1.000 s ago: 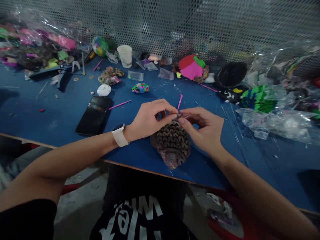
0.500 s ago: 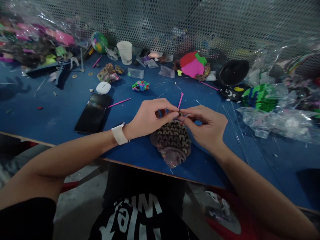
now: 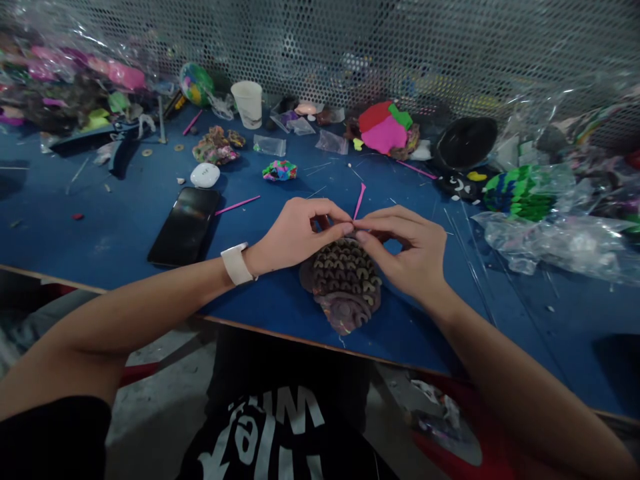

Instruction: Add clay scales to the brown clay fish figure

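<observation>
A brown clay fish [image 3: 344, 287] lies on the blue table near its front edge, its body covered with rows of small curved clay scales. Over its far end, my left hand [image 3: 295, 233] has thumb and forefinger pinched together. My right hand [image 3: 413, 247] pinches at the same spot, fingertips touching those of the left. Whatever sits between the fingertips is too small and covered to make out. Just beyond them lies a pink modelling tool [image 3: 359, 200].
To the left are a black phone [image 3: 185, 227], a white earbud case [image 3: 205, 175] and another pink tool [image 3: 238, 205]. Farther back stand a paper cup [image 3: 247, 105] and a black bowl [image 3: 466, 143]. Plastic bags [image 3: 560, 237] and clay pieces crowd the right side.
My fingertips have come closer together, and the small dark bit seen between them is now covered. My right hand has shifted slightly left. The fish stays in place.
</observation>
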Demonstrator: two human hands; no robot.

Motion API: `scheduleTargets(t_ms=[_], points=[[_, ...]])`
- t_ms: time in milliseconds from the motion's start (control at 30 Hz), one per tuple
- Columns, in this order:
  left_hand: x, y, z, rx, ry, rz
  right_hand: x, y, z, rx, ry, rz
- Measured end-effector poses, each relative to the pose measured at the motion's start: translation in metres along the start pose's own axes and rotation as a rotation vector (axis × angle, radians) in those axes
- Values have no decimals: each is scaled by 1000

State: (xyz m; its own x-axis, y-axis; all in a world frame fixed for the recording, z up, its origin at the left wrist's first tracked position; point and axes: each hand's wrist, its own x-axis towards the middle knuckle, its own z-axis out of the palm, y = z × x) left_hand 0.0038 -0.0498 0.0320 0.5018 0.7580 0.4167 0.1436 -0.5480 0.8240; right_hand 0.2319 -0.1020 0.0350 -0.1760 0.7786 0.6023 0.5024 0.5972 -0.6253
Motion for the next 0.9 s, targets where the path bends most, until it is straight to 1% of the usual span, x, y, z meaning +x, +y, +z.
scheduleTargets(t_ms=[100,233,333,400,500,633,767,833,900], points=[[0,0,1,-10,-10,5,0,-2,0,-6,10,45],[0,0,1,-2,-23,2,-2,0,2,40,-4,99],[1,0,-1,4,-50,-22,-2,1,2,58,1,106],[1,0,-1,-15,-63,-33,-2,1,2,38,-11,72],[1,1,0,-53,-76,-63,-1,1,0,-39,-37,-20],[1,2,1,-82,-103,-85,0,4,-2,-110,-19,-74],[1,0,-3,16,-68,-51,3,15,-2,-95,-36,-46],[2,-3,-5,113,-61,-42,5,23,-2,-88,-68,7],[4,-9,-6,208,-90,-42,6,31,0,-72,-114,77]])
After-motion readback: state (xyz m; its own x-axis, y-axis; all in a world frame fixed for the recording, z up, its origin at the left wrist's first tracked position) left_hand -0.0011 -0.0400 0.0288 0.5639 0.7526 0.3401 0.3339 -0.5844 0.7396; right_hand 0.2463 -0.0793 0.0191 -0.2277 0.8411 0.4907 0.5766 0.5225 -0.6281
